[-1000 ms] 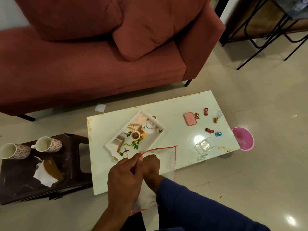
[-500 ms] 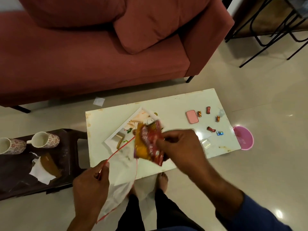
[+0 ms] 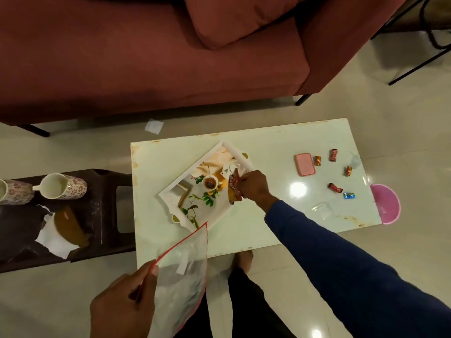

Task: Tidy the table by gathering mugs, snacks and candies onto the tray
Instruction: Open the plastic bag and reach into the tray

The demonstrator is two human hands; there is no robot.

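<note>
A white tray (image 3: 238, 154) with a printed tea picture lies tilted on the pale table (image 3: 273, 147). My right hand (image 3: 253, 185) grips a red and orange snack packet (image 3: 233, 189) over the tray's right side. My left hand (image 3: 123, 306) holds a clear zip bag (image 3: 185, 272) with a red edge, low in front of the table. Several wrapped candies (image 3: 334, 187) lie scattered on the table's right part, beside a pink tin (image 3: 304, 164). Two floral mugs (image 3: 63, 186) stand on the dark stool (image 3: 107, 223) at left.
A red sofa (image 3: 146, 57) runs behind the table. A pink bowl (image 3: 388, 203) sits on the floor off the table's right edge. A small clear plastic piece (image 3: 322, 209) lies near the candies. White paper and a brown packet (image 3: 68, 228) lie on the stool.
My right hand pulled the snack packet out of the zip bag and carried it over the tray. My left hand dropped lower with the bag.
</note>
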